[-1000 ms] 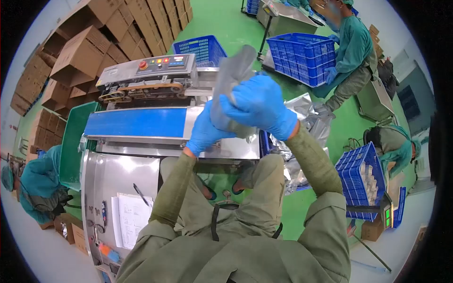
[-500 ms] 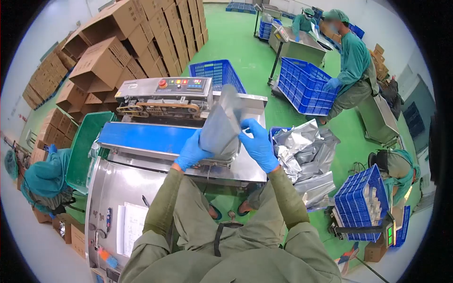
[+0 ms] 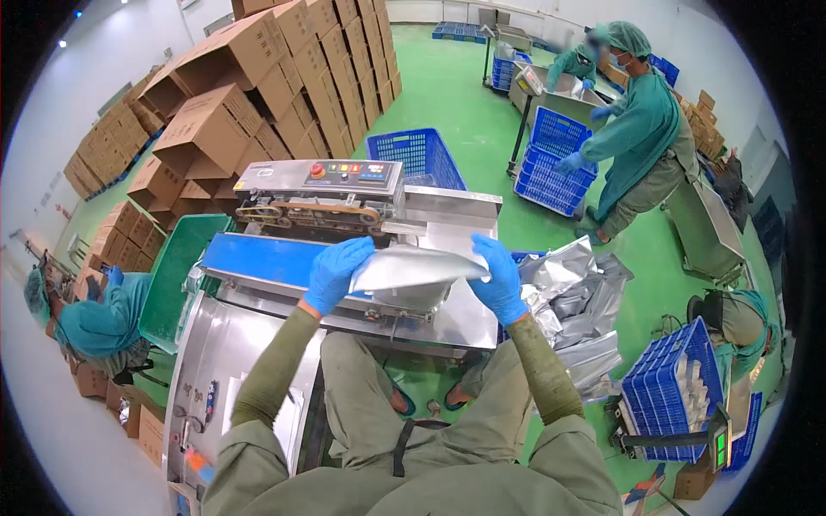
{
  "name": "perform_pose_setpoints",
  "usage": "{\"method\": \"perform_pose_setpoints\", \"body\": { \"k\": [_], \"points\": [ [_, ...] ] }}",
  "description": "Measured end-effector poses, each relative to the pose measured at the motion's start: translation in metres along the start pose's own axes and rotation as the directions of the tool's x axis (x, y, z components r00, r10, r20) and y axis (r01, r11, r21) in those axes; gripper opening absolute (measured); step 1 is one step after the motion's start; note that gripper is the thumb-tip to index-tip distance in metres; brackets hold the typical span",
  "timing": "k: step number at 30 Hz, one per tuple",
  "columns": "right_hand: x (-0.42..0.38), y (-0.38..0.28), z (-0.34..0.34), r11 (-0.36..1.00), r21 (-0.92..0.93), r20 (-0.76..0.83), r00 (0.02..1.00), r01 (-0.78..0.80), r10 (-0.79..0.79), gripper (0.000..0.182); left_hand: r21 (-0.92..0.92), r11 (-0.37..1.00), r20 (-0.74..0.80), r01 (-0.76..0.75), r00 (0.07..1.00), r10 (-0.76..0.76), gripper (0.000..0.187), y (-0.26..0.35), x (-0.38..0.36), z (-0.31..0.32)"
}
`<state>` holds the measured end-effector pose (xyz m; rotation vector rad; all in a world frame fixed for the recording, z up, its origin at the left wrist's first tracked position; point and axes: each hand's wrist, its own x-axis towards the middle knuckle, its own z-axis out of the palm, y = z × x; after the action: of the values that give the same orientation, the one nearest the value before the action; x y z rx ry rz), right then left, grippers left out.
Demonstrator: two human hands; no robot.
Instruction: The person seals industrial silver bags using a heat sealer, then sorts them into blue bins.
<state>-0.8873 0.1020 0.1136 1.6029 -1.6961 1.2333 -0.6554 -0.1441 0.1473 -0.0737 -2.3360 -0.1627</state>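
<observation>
The sealing machine [image 3: 327, 202] stands at the far side of the steel counter [image 3: 249, 344], its blue conveyor belt [image 3: 258, 256] running along the counter's far edge under the sealer's control head. At the counter's right end a heap of silver foil bags [image 3: 572, 297] lies piled by the floor, with a blue crate [image 3: 671, 370] beyond it. Held flat and level over the belt's right end is one silver pouch [image 3: 409, 267], clear of the belt as far as can be told. The left hand [image 3: 335, 271] pinches its left edge, fingers curled over the top; the right hand [image 3: 499, 279] pinches its right edge likewise. The step in hand looks like lining the pouch up for sealing. The next move likely calls for lowering it squarely onto the belt, mouth toward the sealer.
</observation>
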Motion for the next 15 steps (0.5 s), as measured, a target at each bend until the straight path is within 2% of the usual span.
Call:
{"method": "perform_pose_setpoints", "body": {
  "k": [1, 2, 3, 4, 5, 6, 9, 10, 12, 15],
  "points": [
    [0.004, -0.010, 0.005, 0.990, 0.132, -0.115, 0.991, -0.057, 0.072, 0.030, -0.088, 0.996, -0.169, 0.026, 0.985, -0.040, 0.030, 0.007, 0.000, 0.009],
    [-0.012, 0.000, 0.025, 0.926, 0.303, -0.106, 0.957, -0.226, 0.269, 0.024, -0.288, 0.946, -0.248, 0.147, 0.943, -0.222, 0.030, 0.000, -0.012, 0.039],
    [-0.012, -0.012, 0.025, 0.860, 0.348, -0.085, 0.901, -0.372, 0.424, 0.020, -0.409, 0.844, -0.184, 0.347, 0.874, -0.449, 0.025, 0.012, -0.008, 0.042],
    [-0.010, -0.022, 0.022, 0.775, 0.388, -0.061, 0.825, -0.498, 0.561, 0.018, -0.509, 0.690, -0.101, 0.514, 0.761, -0.641, 0.021, 0.020, -0.001, 0.044],
    [-0.004, -0.030, 0.022, 0.668, 0.421, -0.025, 0.729, -0.613, 0.685, 0.017, -0.585, 0.488, 0.007, 0.647, 0.606, -0.795, 0.018, 0.031, 0.008, 0.042],
    [0.002, -0.031, 0.026, 0.604, 0.496, -0.074, 0.663, -0.624, 0.745, 0.017, -0.611, 0.530, -0.064, 0.588, 0.630, -0.774, 0.016, 0.036, 0.025, 0.036],
    [0.017, -0.020, 0.034, 0.312, 0.623, 0.119, 0.481, -0.717, 0.868, 0.019, -0.475, 0.353, 0.278, 0.806, 0.517, -0.809, 0.023, -0.029, 0.007, 0.089],
    [0.004, -0.003, 0.057, 0.349, 0.650, 0.051, 0.497, -0.675, 0.866, 0.022, -0.375, 0.466, 0.264, 0.801, 0.574, -0.775, 0.023, -0.047, -0.016, 0.115],
    [-0.029, 0.025, 0.095, 0.346, 0.608, 0.060, 0.476, -0.715, 0.878, 0.024, -0.161, 0.682, 0.249, 0.713, 0.698, -0.671, 0.023, -0.088, -0.048, 0.162],
    [-0.035, 0.029, 0.117, 0.270, 0.589, 0.083, 0.389, -0.762, 0.918, 0.026, 0.095, 0.796, 0.230, 0.598, 0.764, -0.602, 0.027, -0.113, -0.069, 0.180]
  ]
}}
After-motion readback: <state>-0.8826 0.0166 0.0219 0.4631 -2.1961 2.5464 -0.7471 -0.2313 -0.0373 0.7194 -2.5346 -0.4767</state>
